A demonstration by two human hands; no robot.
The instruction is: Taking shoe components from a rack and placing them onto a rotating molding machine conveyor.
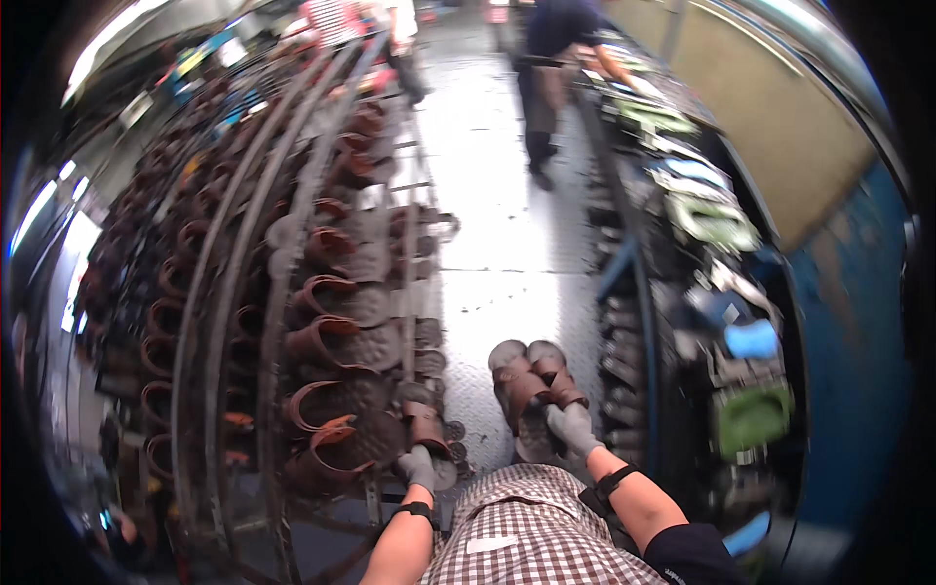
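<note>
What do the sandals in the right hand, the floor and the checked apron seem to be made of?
Sandals: brown straps, perhaps leather or imitation leather, smooth-looking with little shine; blur leaves it open.
Floor: probably metal plate, judging by the bright glare, fine textured pattern and straight seams.
Apron: likely woven cloth, matte, with soft folds; the fibre can't be told.

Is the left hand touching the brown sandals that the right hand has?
Apart. The head view shows a gap, with floor in it, between the left hand and the brown sandals in the right hand.
</note>
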